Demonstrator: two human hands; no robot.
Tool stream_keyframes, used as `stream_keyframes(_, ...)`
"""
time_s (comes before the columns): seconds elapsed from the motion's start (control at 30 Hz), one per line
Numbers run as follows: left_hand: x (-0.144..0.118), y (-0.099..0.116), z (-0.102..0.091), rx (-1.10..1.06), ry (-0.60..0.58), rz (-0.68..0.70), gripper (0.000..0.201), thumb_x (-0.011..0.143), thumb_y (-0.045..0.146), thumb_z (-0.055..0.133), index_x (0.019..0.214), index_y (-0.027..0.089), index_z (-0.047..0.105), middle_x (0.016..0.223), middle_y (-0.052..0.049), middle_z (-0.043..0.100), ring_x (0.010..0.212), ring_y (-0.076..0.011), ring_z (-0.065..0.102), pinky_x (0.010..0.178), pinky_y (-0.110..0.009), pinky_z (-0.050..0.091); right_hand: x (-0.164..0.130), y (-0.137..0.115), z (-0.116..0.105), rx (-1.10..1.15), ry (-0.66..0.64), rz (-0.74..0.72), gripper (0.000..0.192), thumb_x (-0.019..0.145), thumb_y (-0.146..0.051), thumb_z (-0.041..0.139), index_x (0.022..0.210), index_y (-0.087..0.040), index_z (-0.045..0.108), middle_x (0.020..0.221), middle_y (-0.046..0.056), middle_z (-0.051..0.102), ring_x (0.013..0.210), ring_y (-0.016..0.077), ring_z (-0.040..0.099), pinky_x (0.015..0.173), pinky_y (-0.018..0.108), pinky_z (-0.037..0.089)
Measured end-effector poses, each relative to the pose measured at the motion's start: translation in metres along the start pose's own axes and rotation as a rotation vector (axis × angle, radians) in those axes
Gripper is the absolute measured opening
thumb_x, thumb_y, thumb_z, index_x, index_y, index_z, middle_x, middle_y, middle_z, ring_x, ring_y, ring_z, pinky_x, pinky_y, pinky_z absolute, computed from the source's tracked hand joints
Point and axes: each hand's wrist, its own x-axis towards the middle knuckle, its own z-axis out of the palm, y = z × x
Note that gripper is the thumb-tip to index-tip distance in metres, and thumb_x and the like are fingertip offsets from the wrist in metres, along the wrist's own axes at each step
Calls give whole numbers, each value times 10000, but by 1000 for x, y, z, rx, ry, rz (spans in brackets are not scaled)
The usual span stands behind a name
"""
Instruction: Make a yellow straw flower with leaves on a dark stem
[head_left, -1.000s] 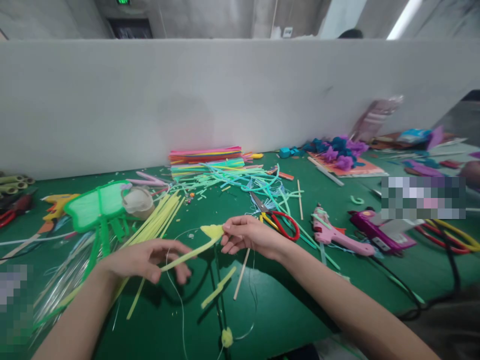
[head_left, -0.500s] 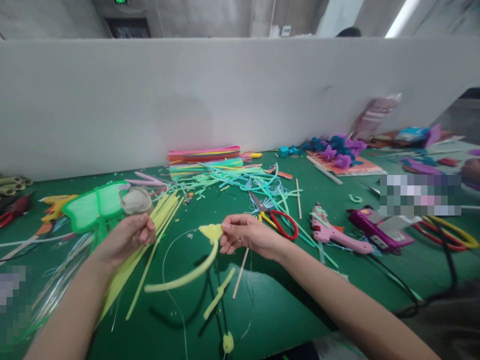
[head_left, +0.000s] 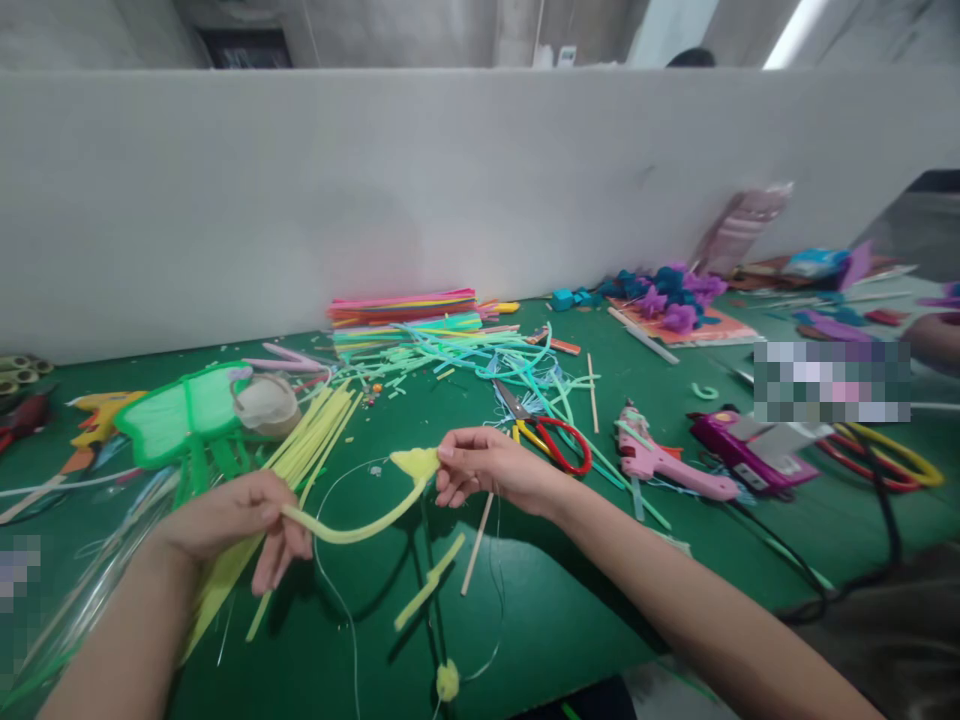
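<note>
Near the centre of the frame, right hand (head_left: 487, 468) pinching the folded yellow tip (head_left: 415, 463) of a pale yellow pipe cleaner (head_left: 360, 528), fingers closed on it. Lower left of centre, left hand (head_left: 232, 520) now closed around the other end of that same stem. Half a second back, empty of the stem and raised near the green butterfly net shape (head_left: 180, 420), with the stem's free end drooping toward the counter (head_left: 570, 620); a second back, holding it as now. So: let go, then regripped, and the stem again slung in a shallow curve between both hands, lifted clear of the green surface. By the look of it, a shift of grip along the stem for further bending, rather than a putting down.

Just below the stem, a short yellow offcut (head_left: 429, 595), a thin wooden stick (head_left: 477, 543) and a loop of fine clear thread, with a small yellow pompom (head_left: 448, 680) at the bottom edge. Right of the right hand, red-handled scissors (head_left: 551, 440), then a pink glue gun (head_left: 660, 460). Upper centre, a stack of coloured pipe cleaners (head_left: 405, 308) against the white partition.
</note>
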Motion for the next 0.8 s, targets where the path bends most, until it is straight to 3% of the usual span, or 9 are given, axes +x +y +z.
stream_keyframes(0.03, 2, 2, 0, 11, -77, -11, 412, 684, 563, 719, 685, 155, 772, 427, -55, 655, 423, -206, 605, 548, -338, 502, 0, 0, -1, -1, -4, -3, 361, 743, -455, 736, 779, -136, 573, 721, 19, 668, 664, 144, 697, 603, 228, 541)
stream_keyframes(0.1, 5, 6, 0, -38, -60, 35, 385, 750, 529, 686, 786, 158, 782, 508, -35, 695, 494, -170, 620, 568, -274, 499, 0, 1, -2, -3, -14, -10, 358, 746, -454, 734, 789, -140, 568, 726, 17, 666, 674, 145, 697, 611, 231, 540)
stream_keyframes(0.3, 13, 11, -5, -370, 304, 85, 137, 825, 261, 688, 754, 159, 746, 592, 32, 705, 566, -104, 621, 612, -191, 530, 0, 1, -4, -19, -33, -20, 356, 751, -460, 726, 808, -149, 563, 733, 14, 661, 689, 149, 696, 620, 238, 539)
stream_keyframes(0.47, 21, 14, -1, -633, 463, 142, 96, 880, 184, 620, 874, 158, 712, 634, 45, 691, 573, -77, 617, 614, -175, 549, -1, 0, -4, -66, -41, -5, 345, 765, -458, 714, 835, -151, 574, 775, 28, 678, 728, 158, 702, 645, 252, 543)
stream_keyframes(0.53, 26, 15, 8, -703, 459, 216, 140, 848, 264, 665, 927, 155, 702, 596, 56, 632, 530, -61, 567, 558, -160, 529, -1, -1, -5, -96, -35, 5, 344, 768, -460, 708, 845, -151, 579, 799, 38, 693, 739, 161, 706, 654, 258, 546)
stream_keyframes(0.63, 32, 16, 32, -707, 325, 269, 382, 764, 372, 740, 1071, 153, 675, 629, 42, 573, 560, -75, 525, 527, -176, 500, 0, -3, -6, -133, -37, 9, 356, 768, -470, 703, 853, -142, 593, 845, 69, 715, 751, 170, 712, 665, 272, 554)
stream_keyframes(0.8, 36, 23, 78, -264, 183, 23, 337, 814, 381, 682, 1076, 169, 683, 671, 16, 545, 585, -94, 504, 506, -190, 438, 1, -4, -8, -158, -72, 25, 361, 764, -461, 706, 865, -124, 628, 848, 86, 727, 727, 157, 712, 669, 268, 560)
